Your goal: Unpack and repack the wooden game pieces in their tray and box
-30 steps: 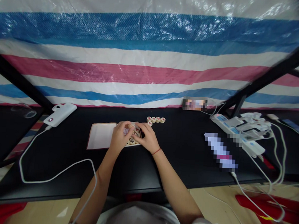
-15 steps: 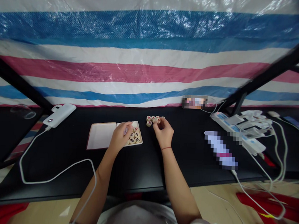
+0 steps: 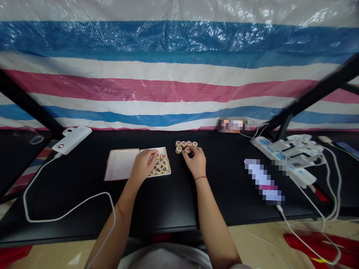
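Xiangqi pieces [image 3: 186, 144] lay in a small group on the black desk [image 3: 164, 201]. My right hand [image 3: 196, 162] pinched one by its rim; they seemed light, stiff discs. My left hand [image 3: 142, 166] was closed beside the white box [image 3: 169, 168], holding something I cannot tell.

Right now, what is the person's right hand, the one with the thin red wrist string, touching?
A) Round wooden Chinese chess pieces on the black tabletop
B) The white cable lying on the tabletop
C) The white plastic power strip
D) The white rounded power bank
A: the right hand has its fingertips on the round wooden Chinese chess pieces, which lie clustered on the black tabletop.
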`<state>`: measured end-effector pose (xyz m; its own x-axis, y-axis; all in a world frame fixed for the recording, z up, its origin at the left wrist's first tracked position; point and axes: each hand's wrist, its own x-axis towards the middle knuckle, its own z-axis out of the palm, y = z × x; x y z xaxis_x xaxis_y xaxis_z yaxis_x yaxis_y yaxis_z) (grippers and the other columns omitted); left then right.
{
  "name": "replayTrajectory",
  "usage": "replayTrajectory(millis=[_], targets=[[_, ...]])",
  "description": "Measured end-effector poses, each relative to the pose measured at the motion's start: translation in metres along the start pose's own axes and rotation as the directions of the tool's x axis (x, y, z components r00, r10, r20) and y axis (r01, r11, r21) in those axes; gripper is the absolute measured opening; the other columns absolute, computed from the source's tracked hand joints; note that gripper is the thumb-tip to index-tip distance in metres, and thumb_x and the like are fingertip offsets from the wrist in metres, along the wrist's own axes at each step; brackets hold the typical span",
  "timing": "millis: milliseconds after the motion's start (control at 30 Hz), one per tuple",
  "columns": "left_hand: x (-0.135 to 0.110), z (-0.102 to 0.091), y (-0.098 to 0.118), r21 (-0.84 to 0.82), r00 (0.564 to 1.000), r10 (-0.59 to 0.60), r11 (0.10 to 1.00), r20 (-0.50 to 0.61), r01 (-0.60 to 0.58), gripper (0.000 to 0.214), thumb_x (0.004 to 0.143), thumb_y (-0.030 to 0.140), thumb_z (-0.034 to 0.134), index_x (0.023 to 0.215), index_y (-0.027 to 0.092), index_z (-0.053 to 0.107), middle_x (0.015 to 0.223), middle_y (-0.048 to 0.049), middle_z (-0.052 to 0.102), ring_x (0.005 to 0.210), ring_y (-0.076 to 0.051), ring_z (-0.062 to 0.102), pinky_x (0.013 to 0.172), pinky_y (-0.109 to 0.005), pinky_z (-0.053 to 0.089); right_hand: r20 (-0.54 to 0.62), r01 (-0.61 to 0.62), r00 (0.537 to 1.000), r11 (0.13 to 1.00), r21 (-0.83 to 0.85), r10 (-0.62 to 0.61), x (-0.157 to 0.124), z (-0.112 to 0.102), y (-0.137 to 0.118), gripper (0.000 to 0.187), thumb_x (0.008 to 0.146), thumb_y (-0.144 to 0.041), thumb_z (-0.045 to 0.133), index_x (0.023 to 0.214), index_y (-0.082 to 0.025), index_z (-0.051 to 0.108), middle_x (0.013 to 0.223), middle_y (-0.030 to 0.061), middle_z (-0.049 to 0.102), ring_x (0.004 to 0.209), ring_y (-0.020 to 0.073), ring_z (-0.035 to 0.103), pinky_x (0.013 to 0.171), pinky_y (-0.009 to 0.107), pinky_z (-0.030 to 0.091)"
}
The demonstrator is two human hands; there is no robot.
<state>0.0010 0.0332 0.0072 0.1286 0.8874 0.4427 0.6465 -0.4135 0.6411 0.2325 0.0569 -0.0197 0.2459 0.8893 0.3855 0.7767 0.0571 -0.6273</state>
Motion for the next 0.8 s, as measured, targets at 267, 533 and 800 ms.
replayTrajectory(millis=[267, 533, 800], targets=[[0.001, -0.002, 0.002, -0.006, 1.000, -0.020, 1.000, 0.017, 0.021, 0.017, 0.090, 0.024, 0.050, 0.094, 0.022, 0.065, 0.097, -0.0040, 0.072, 0.091, -0.018, 0.066, 0.084, -0.033, 0.052, 0.079, 0.018, 0.997, 0.996, -0.082, -0.012, -0.002, 0.004, 0.006, 0.032, 0.073, -0.023, 0.055, 0.102, -0.018, 0.068, 0.096, 0.0085, 0.066, 0.079, 0.0206, 0.057, 0.081, 0.036, 0.047], [0.001, -0.001, -0.001, 0.025, 0.999, -0.033, 0.999, 0.023, 0.032, 0.019, 0.089, 0.025, 0.049, 0.093, 0.022, 0.067, 0.095, -0.0052, 0.072, 0.089, -0.019, 0.066, 0.084, -0.033, 0.050, 0.098, -0.003, 0.995, 0.997, -0.080, 0.011, 0.000, 0.004, 0.003, 0.030, 0.076, -0.023, 0.056, 0.104, -0.018, 0.064, 0.095, 0.0072, 0.069, 0.076, 0.0203, 0.057, 0.076, 0.034, 0.046], [0.003, 0.003, 0.003, 0.291, 0.984, -0.173, 0.944, 0.031, 0.157, 0.023, 0.091, 0.028, 0.048, 0.099, 0.022, 0.069, 0.098, -0.0098, 0.069, 0.095, -0.027, 0.058, 0.087, -0.045, 0.040, 0.017, 0.205, 0.978, 0.972, 0.119, -0.208, -0.010, 0.000, -0.032, 0.027, 0.091, -0.033, 0.048, 0.103, -0.019, 0.067, 0.098, 0.0094, 0.063, 0.091, 0.0215, 0.058, 0.087, 0.036, 0.046]])
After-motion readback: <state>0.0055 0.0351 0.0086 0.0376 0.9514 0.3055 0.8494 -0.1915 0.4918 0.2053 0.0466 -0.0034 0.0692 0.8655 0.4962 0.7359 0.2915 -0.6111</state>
